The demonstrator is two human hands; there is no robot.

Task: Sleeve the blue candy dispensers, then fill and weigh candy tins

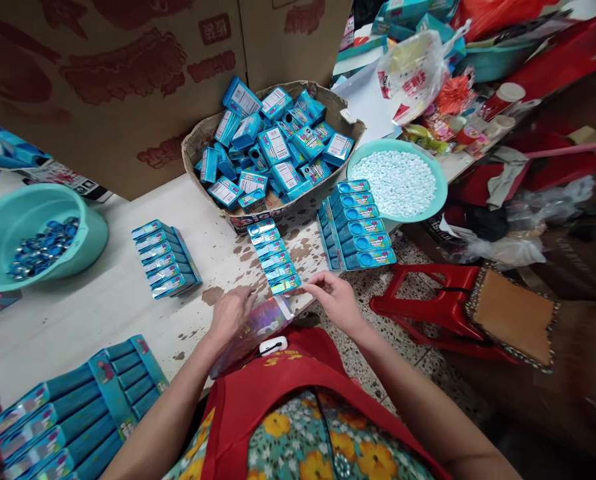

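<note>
At the near edge of a white, brown-blotched wooden-looking desk (113,307), a person in a red apron is working with both bare hands over a short row of slim, glossy blue boxes (275,257). The row is lying in front of the hands, its narrow printed ends facing up. The right hand (333,297) is bringing thumb and forefinger nearly together at the row's nearest corner; I can't tell whether it is gripping anything. The left hand (232,310) is curving loosely, fingers bent, beside a crinkled, see-through plastic wrapper (265,320) with a pinkish sheen; its grip is hidden from me. Behind the row, a ragged-edged brown cardboard tray (189,157) is holding a jumble of smooth blue cartons (275,143). Neat blue bundles are standing on either side, one at left (165,260), one at right (358,227). Further left, a deep turquoise plastic basin (95,233) is holding shiny, rounded blue pieces (48,247); at right, a shallow turquoise bowl (441,193) is brimming with small white pellets (398,180).
</note>
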